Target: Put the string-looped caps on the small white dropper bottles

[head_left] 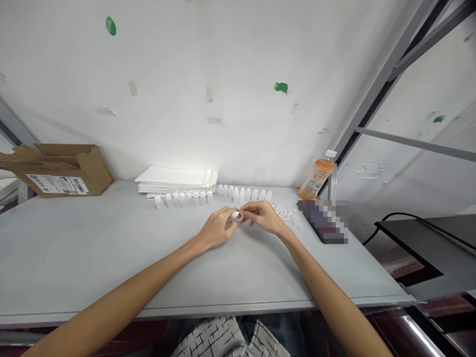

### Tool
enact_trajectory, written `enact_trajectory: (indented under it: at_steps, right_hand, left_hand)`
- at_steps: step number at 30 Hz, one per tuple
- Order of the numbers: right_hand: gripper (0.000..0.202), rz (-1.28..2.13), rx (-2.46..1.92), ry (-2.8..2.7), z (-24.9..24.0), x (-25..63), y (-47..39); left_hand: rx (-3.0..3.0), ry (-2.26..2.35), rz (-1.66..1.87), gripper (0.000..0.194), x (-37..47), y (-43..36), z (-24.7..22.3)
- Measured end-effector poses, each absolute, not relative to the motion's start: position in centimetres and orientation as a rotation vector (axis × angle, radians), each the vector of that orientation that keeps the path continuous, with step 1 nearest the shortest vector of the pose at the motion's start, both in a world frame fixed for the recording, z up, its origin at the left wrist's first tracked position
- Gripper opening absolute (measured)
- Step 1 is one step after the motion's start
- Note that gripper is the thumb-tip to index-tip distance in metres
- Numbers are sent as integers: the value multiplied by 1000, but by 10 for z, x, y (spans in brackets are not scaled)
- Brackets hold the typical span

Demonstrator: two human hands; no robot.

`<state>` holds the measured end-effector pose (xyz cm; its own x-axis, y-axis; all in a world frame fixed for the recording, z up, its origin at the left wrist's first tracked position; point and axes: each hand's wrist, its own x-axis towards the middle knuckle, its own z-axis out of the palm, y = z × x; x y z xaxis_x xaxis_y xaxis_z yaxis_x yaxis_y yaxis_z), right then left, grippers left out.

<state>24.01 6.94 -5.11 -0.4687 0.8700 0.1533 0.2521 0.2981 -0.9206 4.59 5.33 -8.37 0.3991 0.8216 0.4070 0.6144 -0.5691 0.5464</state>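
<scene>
My left hand (pixel 217 229) is closed around a small white bottle (pixel 234 215), whose top points toward my right hand. With its fingertips pinched, my right hand (pixel 264 217) holds a thin white strap (pixel 241 217) that curves in a loop at the bottle's top. Whether the strap is fastened to the bottle is too small to tell. Behind my hands stand several more white bottles in two groups, a left row (pixel 189 199) and a right group (pixel 242 194). A loose pile of white straps (pixel 289 216) lies just right of my right hand.
On the grey table (pixel 92 248) a stack of white sheets (pixel 167 176) lies against the wall. An opened cardboard box (pixel 80 171) sits at the far left. To the right are an orange drink bottle (pixel 318 176) and a blurred-out phone-like object (pixel 323 220).
</scene>
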Motion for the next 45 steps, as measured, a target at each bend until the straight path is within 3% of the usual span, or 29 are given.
enact_trajectory:
  at_steps: [18,20,25,30,45]
  right_hand:
    - [32,980,-1014,-1811,-53,230,69]
    - [28,906,-1035,-1799,-54,228,74]
    - [15,560,-1152,-1939,-44,214,95]
    - [17,190,-1331,-2177,-33,183,118]
    - [23,106,-1445,-2243,-39,148,135]
  left_hand:
    - [2255,1198,988,33,43,64,-90]
    - [2299,1203,1084,34,44,63,-87]
    - [2319,1266,1713,34,34,67,-65]
    - [2266,1422,2022,30,8,82,-50]
    - [2168,1476,2064,29,-3,90,-47]
